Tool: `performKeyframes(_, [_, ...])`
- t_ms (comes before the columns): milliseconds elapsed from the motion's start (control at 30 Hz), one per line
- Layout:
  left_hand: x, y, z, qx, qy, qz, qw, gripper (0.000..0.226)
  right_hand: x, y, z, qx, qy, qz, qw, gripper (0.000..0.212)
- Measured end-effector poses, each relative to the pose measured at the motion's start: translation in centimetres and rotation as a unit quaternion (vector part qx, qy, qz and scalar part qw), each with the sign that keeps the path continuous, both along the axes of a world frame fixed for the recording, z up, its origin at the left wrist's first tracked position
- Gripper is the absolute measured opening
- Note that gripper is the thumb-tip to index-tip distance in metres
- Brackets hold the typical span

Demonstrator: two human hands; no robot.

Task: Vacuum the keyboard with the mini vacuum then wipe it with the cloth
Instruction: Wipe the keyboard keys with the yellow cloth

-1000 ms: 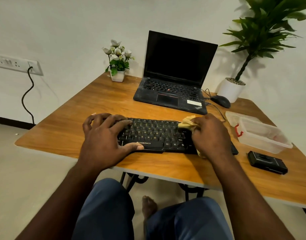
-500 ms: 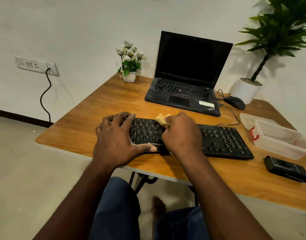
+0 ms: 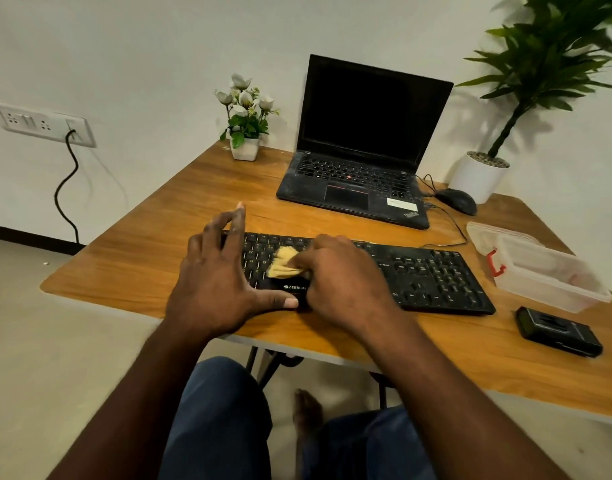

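The keyboard [image 3: 436, 271] is black and full-width, with pale key legends, a number pad at its right end and a brand mark on its front lip. It lies across the near side of the wooden table [image 3: 141, 258], in front of an open laptop [image 3: 360, 161] with a dark screen. On its left-hand keys sits a small, crumpled yellow cloth [image 3: 283, 263]. The right grip [image 3: 339, 282] is curled over the cloth and bunches it down against the keys, so only the cloth's left part pokes out past the fingertips. Just left of the cloth, the left grip [image 3: 214, 282] lies spread over the keyboard's left end, forefinger lifted, thumb stretched along the front lip towards the right grip. The right half of the keyboard is uncovered. Beyond it stand a clear box [image 3: 547, 271] and a flat black gadget [image 3: 557, 332], well apart from both grips.
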State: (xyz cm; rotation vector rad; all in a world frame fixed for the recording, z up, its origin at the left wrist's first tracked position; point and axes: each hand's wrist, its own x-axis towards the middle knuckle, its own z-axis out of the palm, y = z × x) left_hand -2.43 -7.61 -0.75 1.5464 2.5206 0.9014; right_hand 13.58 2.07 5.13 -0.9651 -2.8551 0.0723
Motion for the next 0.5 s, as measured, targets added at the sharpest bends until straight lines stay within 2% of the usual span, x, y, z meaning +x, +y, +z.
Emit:
performKeyframes(133, [0.2, 0.0, 0.3, -0.013, 0.005, 0.001, 1.0, 0.151, 4.5, 2.7, 0.6, -0.021, 0.002, -0.101, 0.995, 0.046])
performKeyframes(233, [0.4, 0.0, 0.3, -0.012, 0.012, 0.006, 1.0, 0.15, 6.1, 3.3, 0.8, -0.021, 0.003, -0.138, 0.99, 0.046])
performKeyframes(333, [0.5, -0.1, 0.3, -0.012, 0.022, 0.009, 1.0, 0.149, 5.1, 2.5, 0.4, 0.019, 0.004, -0.123, 0.992, 0.045])
performKeyframes(433, [0.4, -0.1, 0.1, -0.016, 0.025, 0.009, 1.0, 0.148, 3.5, 1.5, -0.5, 0.003, 0.037, -0.082, 0.996, 0.044])
performKeyframes(500, [0.3, -0.1, 0.1, -0.018, 0.022, 0.008, 1.0, 0.149, 3.3, 1.7, -0.7, -0.012, 0.041, -0.088, 0.995, 0.044])
